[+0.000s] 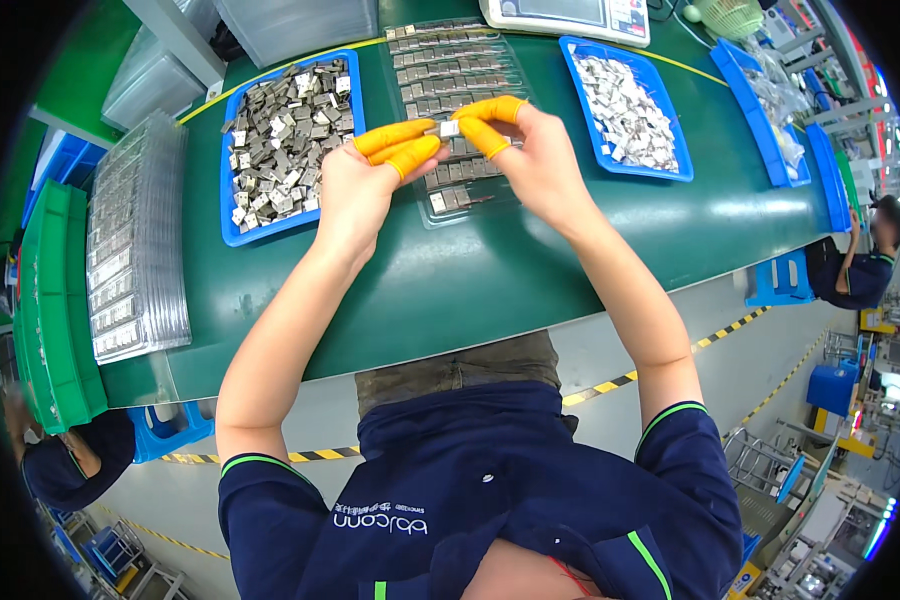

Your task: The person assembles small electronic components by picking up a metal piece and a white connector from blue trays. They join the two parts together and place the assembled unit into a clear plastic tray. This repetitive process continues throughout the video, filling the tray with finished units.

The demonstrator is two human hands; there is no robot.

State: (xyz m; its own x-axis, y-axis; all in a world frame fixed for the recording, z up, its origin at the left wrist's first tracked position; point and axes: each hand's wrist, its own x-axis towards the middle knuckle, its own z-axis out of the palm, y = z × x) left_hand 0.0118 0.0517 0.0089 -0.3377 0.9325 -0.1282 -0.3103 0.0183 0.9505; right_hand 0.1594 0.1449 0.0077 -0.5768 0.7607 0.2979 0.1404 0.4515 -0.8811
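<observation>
Yellow finger cots cover the thumb and fingertips of my left hand [365, 190] and my right hand [538, 165]. Between them, both pinch a small metal connector with a white end [449, 129], its grey part toward the left fingers. Below it lies a clear plastic tray [448, 219] holding rows of similar grey connectors. On the left, a blue tray [232, 236] is heaped with loose grey-and-white connector pieces [290, 140]. Another blue tray [677, 172], to the right, holds small white pieces [625, 110].
A stack of clear plastic trays [135, 250] stands at the left, beside a green crate [60, 300]. At the back are a translucent bin [300, 30] and a white scale [570, 15]. More blue trays [755, 115] sit far right. Other people work at both sides.
</observation>
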